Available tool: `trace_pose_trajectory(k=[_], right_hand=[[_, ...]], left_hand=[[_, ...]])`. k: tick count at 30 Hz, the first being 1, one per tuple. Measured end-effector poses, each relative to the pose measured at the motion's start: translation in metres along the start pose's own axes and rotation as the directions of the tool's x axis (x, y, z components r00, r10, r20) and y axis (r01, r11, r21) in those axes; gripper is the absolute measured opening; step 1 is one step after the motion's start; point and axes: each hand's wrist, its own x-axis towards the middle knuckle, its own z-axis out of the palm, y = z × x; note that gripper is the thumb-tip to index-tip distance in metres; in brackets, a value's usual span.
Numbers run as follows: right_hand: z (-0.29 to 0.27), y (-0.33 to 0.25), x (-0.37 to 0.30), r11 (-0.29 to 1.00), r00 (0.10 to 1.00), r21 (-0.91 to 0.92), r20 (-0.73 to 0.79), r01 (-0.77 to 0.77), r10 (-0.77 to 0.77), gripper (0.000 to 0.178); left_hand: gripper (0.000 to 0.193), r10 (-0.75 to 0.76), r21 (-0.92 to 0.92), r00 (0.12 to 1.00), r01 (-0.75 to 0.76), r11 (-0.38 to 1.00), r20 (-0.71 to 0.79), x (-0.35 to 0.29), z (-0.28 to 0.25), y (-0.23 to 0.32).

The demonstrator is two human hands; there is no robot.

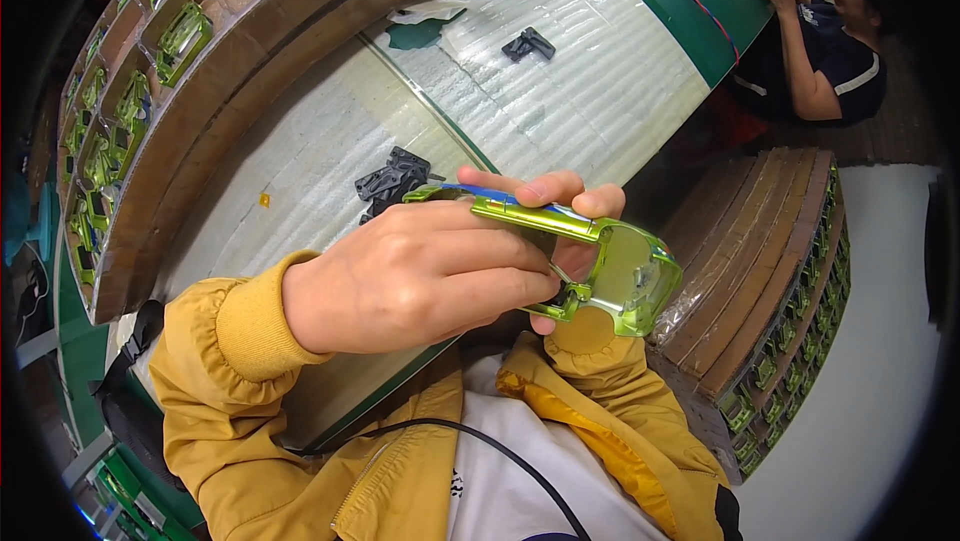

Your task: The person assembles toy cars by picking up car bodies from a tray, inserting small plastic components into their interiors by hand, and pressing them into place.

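Note:
A glossy lime-green plastic housing (pixel 535 219) with clear window panels is held up in front of my chest. My right hand (pixel 550 189) grips it from behind, with fingers over its top edge and a fingertip showing below. In front of it is my left hand (pixel 400 276), back toward me, its fingers closed and their tips at the housing's inner lower edge. Something small and dark shows at those tips, but my fingers mostly hide it. Beyond my hands, several black plastic parts (pixel 395 181) lie in a heap on the foam-covered table (pixel 330 121).
Another small group of black parts (pixel 528 44) lies farther up the table near a torn green-and-white scrap (pixel 425 26). Stacked trays of green housings (pixel 182 41) stand at left; another stack (pixel 770 271) is at right. A co-worker (pixel 820 51) sits at far right. A black cable (pixel 480 431) crosses my front.

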Motion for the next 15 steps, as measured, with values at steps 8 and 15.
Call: trace_pose_trajectory(k=[8, 15], right_hand=[[-0.0017, 0.0017, -0.0006, 1.000, 1.000, -0.019, 0.008, 0.019, -0.019, 0.078], [0.0006, -0.0004, 0.0010, 1.000, 0.999, 0.015, -0.034, -0.001, 0.002, 0.076]], left_hand=[[0.023, -0.002, -0.023, 0.999, 0.002, 1.000, 0.032, 0.0025, -0.0025, 0.0000], [0.024, -0.045, -0.088, 0.997, 0.051, 0.995, 0.061, 0.0046, -0.0030, 0.0003]])
